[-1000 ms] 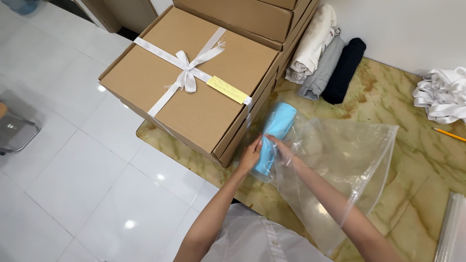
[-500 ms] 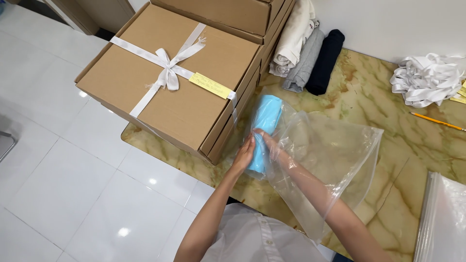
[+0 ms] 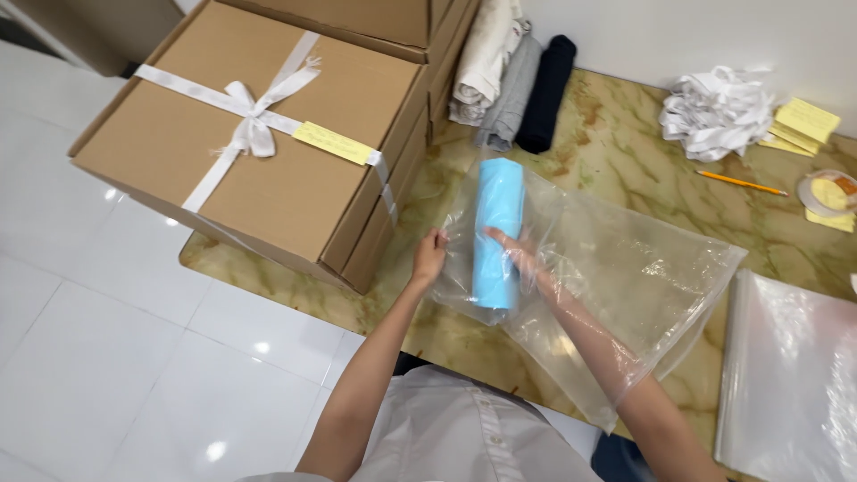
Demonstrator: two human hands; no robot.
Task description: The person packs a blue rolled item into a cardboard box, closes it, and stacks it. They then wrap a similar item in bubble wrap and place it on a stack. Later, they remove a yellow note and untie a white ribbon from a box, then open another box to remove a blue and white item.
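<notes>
A light blue rolled cloth (image 3: 496,230) lies inside a large clear plastic bag (image 3: 625,277) on the marble-patterned table (image 3: 625,152). My right hand (image 3: 518,252) is pushed inside the bag up to the forearm, fingers resting on the roll. My left hand (image 3: 428,256) pinches the bag's left edge just beside the roll, from outside.
A brown cardboard box tied with white ribbon (image 3: 259,143) sits to the left, more boxes behind it. Rolled cloths (image 3: 513,76) lean at the back. A heap of white ribbon (image 3: 719,112), yellow notes (image 3: 803,120), a pencil (image 3: 741,183), tape (image 3: 830,192) and a stack of clear bags (image 3: 794,375) lie right.
The blue roll has gone deeper into the bag, which has been drawn over it. My right arm has reached further in; the left hand still holds the bag's edge.
</notes>
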